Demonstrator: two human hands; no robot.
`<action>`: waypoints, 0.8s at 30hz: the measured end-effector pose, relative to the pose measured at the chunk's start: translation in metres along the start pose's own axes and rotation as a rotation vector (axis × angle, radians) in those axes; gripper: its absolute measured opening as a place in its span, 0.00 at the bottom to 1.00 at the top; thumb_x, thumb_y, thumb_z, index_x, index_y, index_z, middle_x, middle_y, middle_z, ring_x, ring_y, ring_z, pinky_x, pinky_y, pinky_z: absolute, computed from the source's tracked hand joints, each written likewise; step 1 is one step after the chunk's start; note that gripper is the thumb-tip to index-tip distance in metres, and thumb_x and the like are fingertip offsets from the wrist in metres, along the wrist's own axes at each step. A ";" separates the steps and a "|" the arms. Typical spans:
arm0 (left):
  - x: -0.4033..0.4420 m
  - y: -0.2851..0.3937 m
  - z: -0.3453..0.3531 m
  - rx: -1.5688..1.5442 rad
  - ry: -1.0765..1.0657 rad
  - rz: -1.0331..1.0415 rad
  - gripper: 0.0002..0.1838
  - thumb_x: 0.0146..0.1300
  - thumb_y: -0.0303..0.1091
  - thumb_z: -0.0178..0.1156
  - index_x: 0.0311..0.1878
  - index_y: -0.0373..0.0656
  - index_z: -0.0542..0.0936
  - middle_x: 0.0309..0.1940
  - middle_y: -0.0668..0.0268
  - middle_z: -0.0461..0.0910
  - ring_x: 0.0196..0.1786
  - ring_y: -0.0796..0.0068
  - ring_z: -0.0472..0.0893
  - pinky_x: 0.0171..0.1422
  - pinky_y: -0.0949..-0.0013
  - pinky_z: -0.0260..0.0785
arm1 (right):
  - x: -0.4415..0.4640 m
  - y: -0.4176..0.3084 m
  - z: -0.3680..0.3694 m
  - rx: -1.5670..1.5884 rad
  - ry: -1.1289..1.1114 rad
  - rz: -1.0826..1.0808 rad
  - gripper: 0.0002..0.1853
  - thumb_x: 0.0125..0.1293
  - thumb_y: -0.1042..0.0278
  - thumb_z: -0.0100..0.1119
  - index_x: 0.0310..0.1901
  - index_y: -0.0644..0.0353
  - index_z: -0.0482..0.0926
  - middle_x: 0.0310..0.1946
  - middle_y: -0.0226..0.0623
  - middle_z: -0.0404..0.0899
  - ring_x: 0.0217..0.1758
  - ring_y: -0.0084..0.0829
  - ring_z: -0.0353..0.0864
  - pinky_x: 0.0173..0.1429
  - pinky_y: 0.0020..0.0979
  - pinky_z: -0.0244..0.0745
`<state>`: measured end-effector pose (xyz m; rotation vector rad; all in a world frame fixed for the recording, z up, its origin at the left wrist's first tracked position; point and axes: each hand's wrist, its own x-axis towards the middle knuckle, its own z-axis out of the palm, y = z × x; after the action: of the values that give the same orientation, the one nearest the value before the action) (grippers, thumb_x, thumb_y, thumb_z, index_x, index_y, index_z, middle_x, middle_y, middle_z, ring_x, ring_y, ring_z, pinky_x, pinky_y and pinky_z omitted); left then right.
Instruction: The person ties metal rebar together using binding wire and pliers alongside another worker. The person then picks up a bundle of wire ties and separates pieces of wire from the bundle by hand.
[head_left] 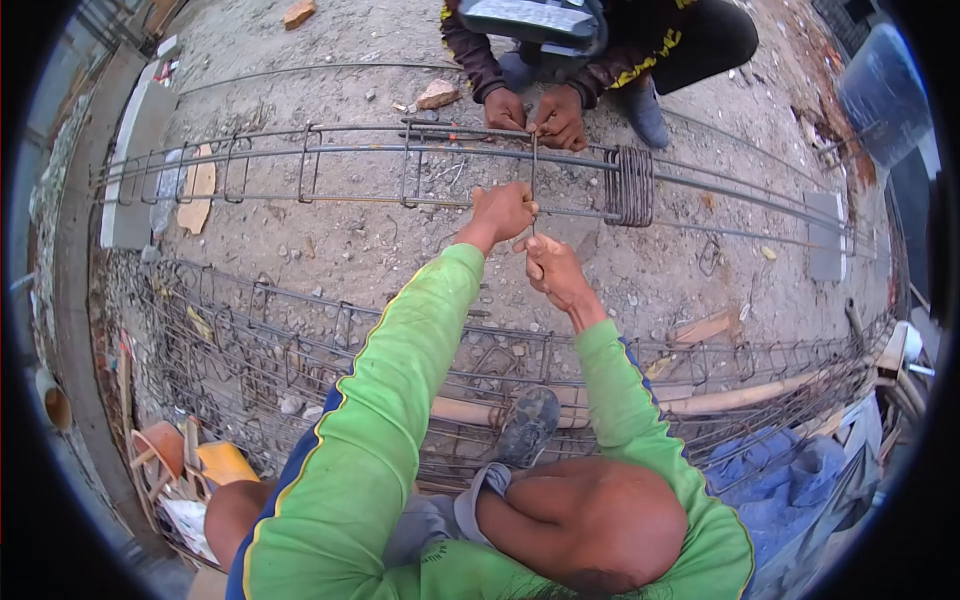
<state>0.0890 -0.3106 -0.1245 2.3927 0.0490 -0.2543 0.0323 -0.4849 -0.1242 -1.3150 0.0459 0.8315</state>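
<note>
My right hand (556, 272) is pinching a thin, dark steel rod (534, 172), left of a dark steel-ring bundle (630, 187); my left hand (503, 212) is curling alongside, hiding whether it is gripping.

The head-worn camera looks forward and down, close over bright-green fabric sleeves (390, 375). Its round view faces grey, stony ground (340, 102).

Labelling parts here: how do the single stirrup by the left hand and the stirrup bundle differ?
The single stirrup is a thin line; the stirrup bundle a broad, packed block. The left hand is at the single stirrup, none at the stirrup bundle. Both are dark and cross long bars.
</note>
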 end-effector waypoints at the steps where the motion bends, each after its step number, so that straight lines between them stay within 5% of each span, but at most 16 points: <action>1: -0.003 -0.005 0.003 -0.012 0.028 -0.013 0.09 0.67 0.40 0.63 0.44 0.48 0.84 0.38 0.55 0.88 0.48 0.51 0.86 0.61 0.49 0.61 | -0.002 0.006 0.001 -0.025 -0.022 0.002 0.15 0.83 0.56 0.49 0.51 0.58 0.79 0.21 0.24 0.71 0.17 0.16 0.61 0.21 0.23 0.55; 3: -0.012 -0.011 0.007 -0.116 0.133 0.104 0.09 0.67 0.35 0.62 0.48 0.47 0.84 0.41 0.55 0.88 0.51 0.52 0.85 0.64 0.49 0.62 | -0.001 0.022 0.006 -0.240 0.083 -0.091 0.18 0.83 0.53 0.51 0.56 0.59 0.79 0.24 0.25 0.75 0.20 0.17 0.67 0.24 0.22 0.61; 7: -0.075 -0.012 0.022 -0.117 0.750 0.256 0.20 0.62 0.26 0.63 0.58 0.40 0.78 0.57 0.55 0.80 0.63 0.49 0.76 0.68 0.48 0.63 | -0.015 0.049 0.001 -0.158 0.089 -0.060 0.21 0.81 0.50 0.55 0.61 0.60 0.78 0.28 0.25 0.78 0.25 0.17 0.73 0.28 0.22 0.67; 10: -0.135 -0.042 0.069 -0.026 0.652 -0.021 0.25 0.62 0.30 0.65 0.62 0.38 0.74 0.59 0.50 0.77 0.65 0.49 0.74 0.69 0.48 0.63 | -0.051 0.056 -0.008 -0.119 0.088 0.061 0.20 0.78 0.53 0.60 0.60 0.60 0.79 0.31 0.26 0.81 0.28 0.17 0.76 0.30 0.23 0.70; 12: -0.159 -0.078 0.112 0.044 0.571 -0.140 0.26 0.61 0.32 0.66 0.62 0.36 0.73 0.60 0.49 0.77 0.65 0.50 0.74 0.70 0.49 0.63 | -0.055 0.077 -0.022 -0.417 0.173 0.182 0.16 0.77 0.58 0.62 0.56 0.60 0.82 0.32 0.26 0.82 0.26 0.17 0.75 0.30 0.23 0.70; 14: -0.177 -0.107 0.141 0.382 0.290 -0.531 0.31 0.59 0.37 0.70 0.62 0.33 0.71 0.58 0.49 0.78 0.65 0.53 0.75 0.69 0.50 0.66 | -0.058 0.099 -0.027 -0.402 0.244 0.185 0.14 0.76 0.60 0.62 0.54 0.61 0.83 0.32 0.27 0.83 0.26 0.17 0.75 0.30 0.22 0.70; 20: -0.164 -0.135 0.112 0.309 -0.148 -0.545 0.24 0.62 0.37 0.65 0.59 0.37 0.75 0.53 0.55 0.81 0.60 0.53 0.78 0.62 0.50 0.71 | -0.064 0.106 -0.007 -0.410 0.334 0.165 0.12 0.75 0.62 0.63 0.49 0.62 0.84 0.30 0.29 0.84 0.24 0.17 0.74 0.30 0.22 0.70; 24: -0.160 -0.143 0.084 0.517 -0.016 -0.392 0.19 0.63 0.36 0.61 0.56 0.42 0.79 0.53 0.55 0.82 0.60 0.54 0.78 0.61 0.50 0.70 | -0.053 0.109 0.004 -0.565 0.296 0.042 0.13 0.76 0.62 0.61 0.50 0.65 0.84 0.29 0.31 0.84 0.26 0.20 0.77 0.31 0.25 0.73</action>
<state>-0.0967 -0.2554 -0.2484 2.8799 0.5037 -0.5211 -0.0681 -0.5064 -0.1879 -1.9703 0.0756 0.7015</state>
